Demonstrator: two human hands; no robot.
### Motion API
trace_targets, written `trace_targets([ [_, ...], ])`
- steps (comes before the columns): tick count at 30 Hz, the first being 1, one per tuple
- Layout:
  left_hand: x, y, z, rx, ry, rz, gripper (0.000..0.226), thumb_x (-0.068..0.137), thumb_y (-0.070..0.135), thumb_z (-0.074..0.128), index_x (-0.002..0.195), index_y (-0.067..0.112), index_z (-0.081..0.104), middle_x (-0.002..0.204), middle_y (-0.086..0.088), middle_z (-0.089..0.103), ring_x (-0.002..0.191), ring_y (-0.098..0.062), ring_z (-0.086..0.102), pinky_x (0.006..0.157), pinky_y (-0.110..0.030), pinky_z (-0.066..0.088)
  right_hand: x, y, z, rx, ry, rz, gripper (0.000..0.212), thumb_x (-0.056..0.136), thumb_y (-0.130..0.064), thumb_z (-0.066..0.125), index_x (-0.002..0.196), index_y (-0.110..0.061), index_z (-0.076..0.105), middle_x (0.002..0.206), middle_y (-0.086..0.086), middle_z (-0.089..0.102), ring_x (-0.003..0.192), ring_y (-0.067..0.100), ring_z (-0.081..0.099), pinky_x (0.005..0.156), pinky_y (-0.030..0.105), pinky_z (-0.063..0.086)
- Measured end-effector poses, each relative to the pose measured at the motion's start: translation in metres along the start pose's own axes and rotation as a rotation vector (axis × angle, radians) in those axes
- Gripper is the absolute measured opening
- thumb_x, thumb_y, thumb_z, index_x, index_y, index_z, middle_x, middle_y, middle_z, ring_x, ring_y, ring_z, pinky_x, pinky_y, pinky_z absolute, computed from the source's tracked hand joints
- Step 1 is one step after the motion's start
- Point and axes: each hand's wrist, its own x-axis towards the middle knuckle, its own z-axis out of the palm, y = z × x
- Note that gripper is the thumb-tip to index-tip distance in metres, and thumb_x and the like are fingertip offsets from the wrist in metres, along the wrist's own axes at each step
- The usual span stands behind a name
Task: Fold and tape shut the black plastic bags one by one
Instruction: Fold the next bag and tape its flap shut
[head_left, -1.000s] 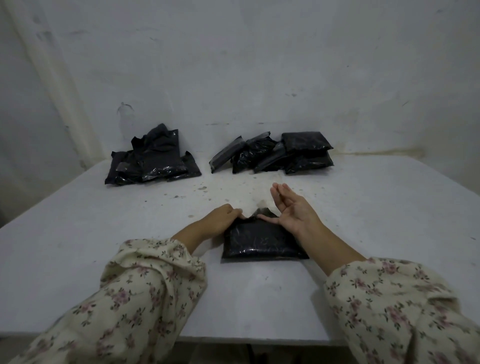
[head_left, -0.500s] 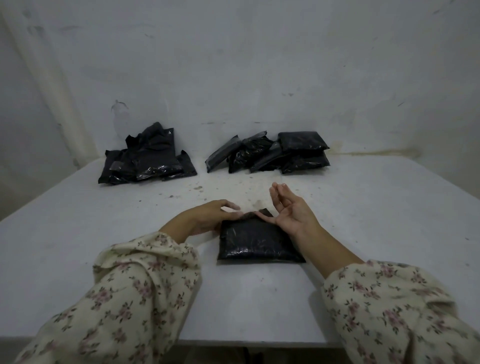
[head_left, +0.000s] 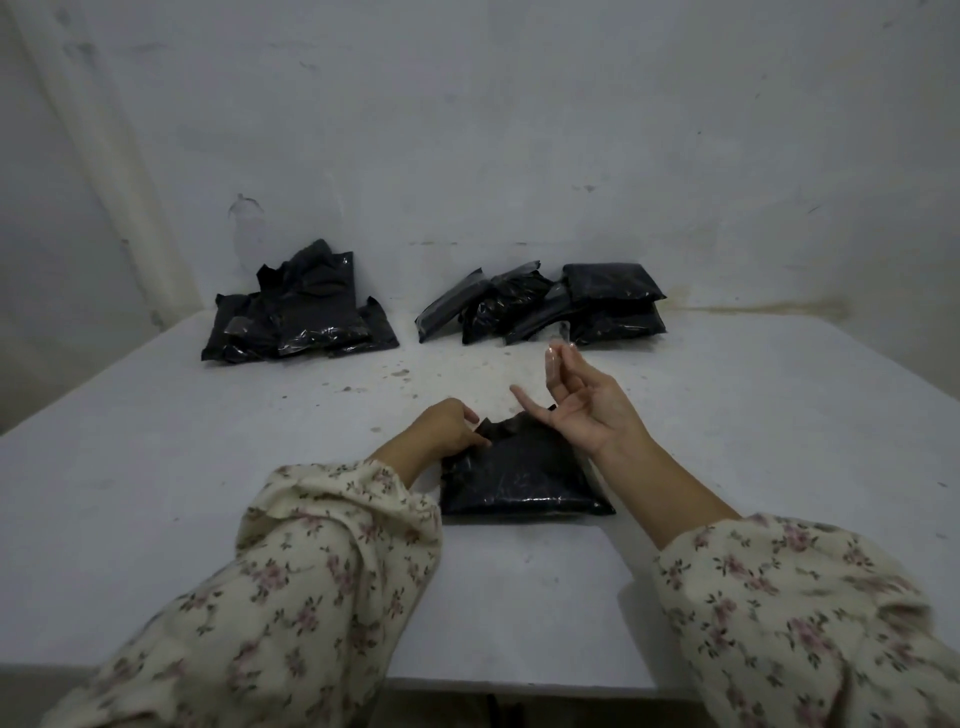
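Observation:
A filled black plastic bag (head_left: 522, 475) lies flat on the white table (head_left: 727, 447) in front of me, its open top edge crumpled and pointing away. My left hand (head_left: 449, 428) pinches that crumpled edge at the bag's far left corner. My right hand (head_left: 582, 402) hovers palm-up just above the bag's far right corner, with the thumb out, two fingers raised and the others curled. A small translucent piece of clear tape (head_left: 551, 364) seems to cling to the raised fingertips.
A heap of black bags with loose tops (head_left: 298, 312) sits at the back left against the wall. A second pile of flat black packets (head_left: 545, 306) lies at the back right. Dark crumbs dot the table between the piles and my hands.
My right hand has lifted off the bag and curled its fingers. My left hand has closed on the bag's top edge, which is now bunched up. The camera view has shifted slightly.

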Motion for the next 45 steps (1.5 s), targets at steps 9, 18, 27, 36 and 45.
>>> trace_targets([
  [9, 0.000, 0.013, 0.003, 0.199, 0.078, 0.313, 0.033, 0.080, -0.003, 0.068, 0.100, 0.016, 0.049, 0.107, -0.004, 0.046, 0.100, -0.021, 0.046, 0.080, -0.027, 0.039, 0.012, -0.027, -0.003, 0.057, -0.001, -0.086, 0.007, 0.093, -0.012, 0.059, 0.086, -0.014, 0.061, 0.078, -0.003, 0.071, 0.067, 0.006, 0.069, 0.074, 0.056, 0.055],
  [18, 0.001, 0.037, 0.008, 0.300, -0.078, 0.451, 0.023, 0.097, 0.015, 0.051, 0.119, 0.015, 0.055, 0.096, -0.006, 0.060, 0.092, -0.023, 0.057, 0.076, -0.027, 0.039, 0.017, -0.026, -0.007, 0.067, 0.045, -0.081, 0.008, 0.091, -0.009, 0.060, 0.085, -0.015, 0.059, 0.077, -0.001, 0.072, 0.069, 0.007, 0.069, 0.075, 0.056, 0.053],
  [27, -0.002, 0.054, 0.019, 0.671, -0.088, 0.583, 0.064, 0.098, 0.007, 0.038, 0.145, 0.048, 0.025, 0.089, 0.000, 0.056, 0.083, -0.019, 0.056, 0.070, -0.030, 0.042, 0.016, -0.036, -0.015, 0.075, 0.064, -0.103, 0.009, 0.090, -0.008, 0.060, 0.085, -0.016, 0.059, 0.077, -0.002, 0.072, 0.068, 0.007, 0.069, 0.071, 0.055, 0.055],
  [36, -0.002, 0.034, 0.017, 0.585, 0.067, 0.661, 0.028, 0.100, 0.021, 0.046, 0.122, 0.025, 0.062, 0.109, -0.008, 0.066, 0.099, -0.025, 0.060, 0.082, -0.037, 0.049, 0.018, -0.027, -0.019, 0.056, 0.076, -0.081, 0.009, 0.089, -0.009, 0.061, 0.087, -0.017, 0.058, 0.080, -0.003, 0.072, 0.069, 0.006, 0.068, 0.079, 0.055, 0.054],
  [45, -0.012, 0.012, 0.014, 0.228, 0.034, 0.502, 0.027, 0.097, 0.016, 0.054, 0.118, 0.021, 0.069, 0.119, 0.003, 0.067, 0.106, -0.011, 0.058, 0.089, -0.015, 0.039, 0.013, 0.006, -0.031, 0.094, 0.158, -0.024, 0.011, 0.092, -0.011, 0.059, 0.082, -0.016, 0.058, 0.076, -0.006, 0.072, 0.064, 0.003, 0.067, 0.087, 0.052, 0.048],
])
